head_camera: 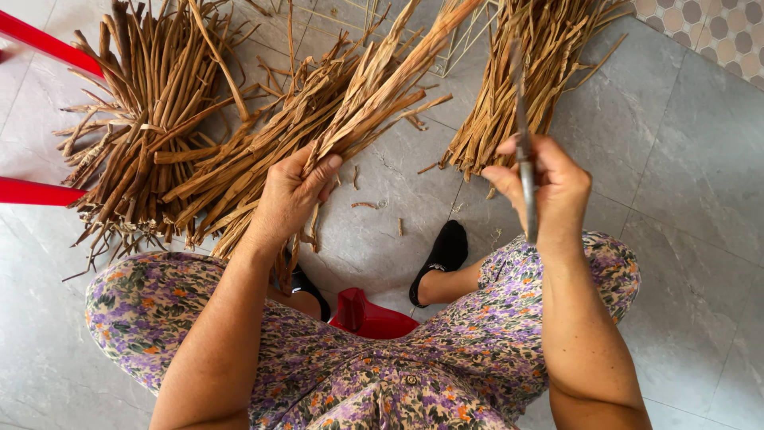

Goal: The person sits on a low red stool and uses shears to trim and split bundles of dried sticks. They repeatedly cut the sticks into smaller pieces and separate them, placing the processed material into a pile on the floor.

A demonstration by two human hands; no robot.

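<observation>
My left hand (293, 195) grips the near ends of a bundle of dried brown plant strips (374, 95) that slants up toward the top of the view. My right hand (549, 187) is closed around a thin grey knife-like blade (523, 119) held upright, its tip pointing away from me. The blade stands in front of another heap of dried strips (517, 80) on the floor at the upper right. The two hands are apart, the blade not touching the held bundle.
A large pile of darker dried stalks (143, 119) lies at the left on the grey tiled floor (684, 183). Red bars (40, 40) cross the left edge. A red stool (370, 317) shows between my floral-clothed knees, beside my black-socked feet (442, 255).
</observation>
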